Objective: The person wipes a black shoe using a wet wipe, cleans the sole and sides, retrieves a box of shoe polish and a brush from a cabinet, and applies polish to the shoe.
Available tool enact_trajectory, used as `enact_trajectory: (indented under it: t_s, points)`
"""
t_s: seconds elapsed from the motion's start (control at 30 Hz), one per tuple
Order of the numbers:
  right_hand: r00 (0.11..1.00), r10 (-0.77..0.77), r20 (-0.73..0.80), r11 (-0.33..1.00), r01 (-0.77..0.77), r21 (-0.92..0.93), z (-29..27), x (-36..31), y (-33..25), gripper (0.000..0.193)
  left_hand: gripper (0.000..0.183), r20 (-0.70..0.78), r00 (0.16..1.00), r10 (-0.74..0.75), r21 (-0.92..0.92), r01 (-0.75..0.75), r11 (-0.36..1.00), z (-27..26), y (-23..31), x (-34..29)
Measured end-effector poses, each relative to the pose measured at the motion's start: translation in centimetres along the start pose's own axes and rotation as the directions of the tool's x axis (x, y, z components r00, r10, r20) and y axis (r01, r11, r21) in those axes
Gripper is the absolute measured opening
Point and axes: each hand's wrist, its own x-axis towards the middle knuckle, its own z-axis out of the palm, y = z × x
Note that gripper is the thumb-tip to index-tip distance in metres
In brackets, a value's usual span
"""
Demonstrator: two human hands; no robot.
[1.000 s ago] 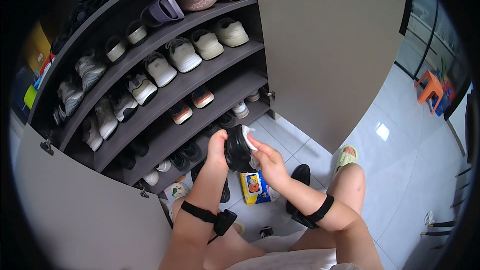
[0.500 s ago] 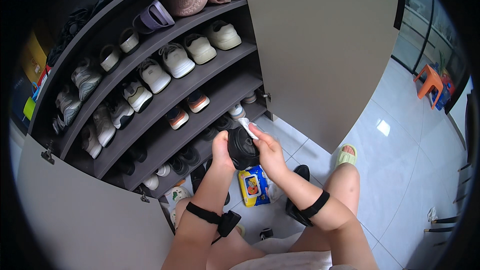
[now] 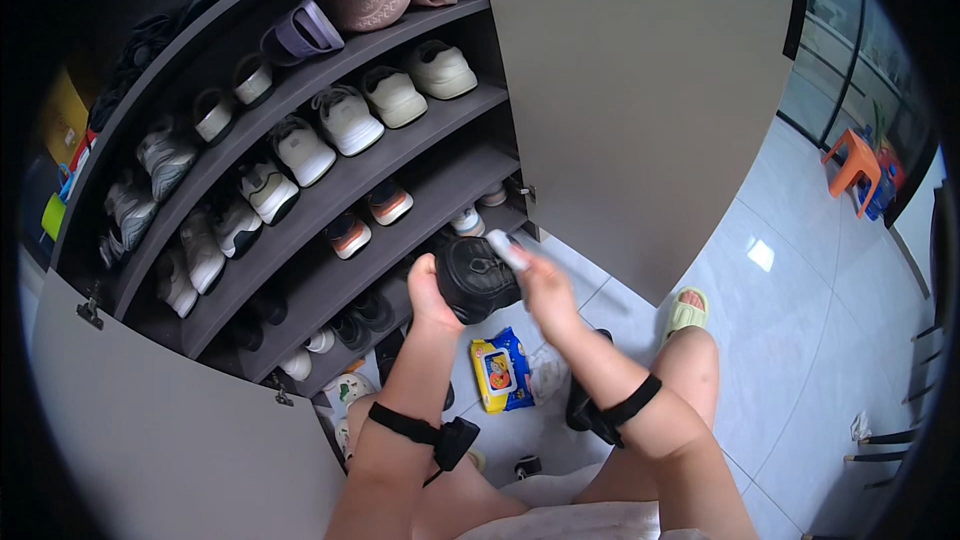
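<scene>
shoe (image 3: 476, 282) between left hand (image 3: 431, 296) and right hand (image 3: 547, 290), wipe (image 3: 507, 249) in the right hand by the shoe's right edge, packet (image 3: 503, 370) on the floor (image 3: 790, 340) below, sneakers (image 3: 347, 122) on cabinet shelves (image 3: 455, 172) behind, door (image 3: 640, 120) to their right, stool (image 3: 853, 168) farther right

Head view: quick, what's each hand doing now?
Left hand: closed, holding a black shoe.
Right hand: closed, blurred, holding a white wipe.

Right hand (image 3: 547, 290) in a blur

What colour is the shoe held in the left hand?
Black; the shoe shows best in the head view.
</scene>
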Motion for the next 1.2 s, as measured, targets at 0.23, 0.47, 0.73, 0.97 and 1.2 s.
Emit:
enact_trajectory:
  t_s: [0.23, 0.47, 0.73, 0.97, 1.2]
  points:
    - [0.975, -0.164, 0.152, 0.985, 0.152, 0.084, 2.8, -3.7, -3.0, 0.037, 0.042, -0.026, 0.998, 0.063, -0.009, -0.064, 0.998, -1.7, 0.3, 0.3]
    - [0.648, -0.611, 0.455, 0.648, 0.739, -0.183, 1.4, -3.5, -3.7, 0.044, 0.027, -0.043, 0.994, 0.097, -0.006, -0.097, 0.995, -2.7, 0.1, 0.4]
    - [0.689, -0.487, 0.537, 0.766, 0.632, -0.116, -1.1, -3.3, -2.9, 0.041, 0.040, 0.154, 0.988, 0.030, -0.097, -0.015, 0.995, -1.4, 2.8, -2.5]
    - [0.694, -0.663, 0.281, 0.678, 0.716, -0.168, -0.6, -1.9, -5.8, 0.046, 0.048, 0.145, 0.989, -0.037, -0.029, 0.042, 0.999, -0.3, 3.5, -3.8]
    - [0.583, -0.602, 0.546, 0.606, 0.778, -0.163, -0.5, -3.8, -3.7, 0.047, 0.049, 0.292, 0.950, -0.111, -0.100, 0.146, 0.984, -2.3, 1.4, -3.2]
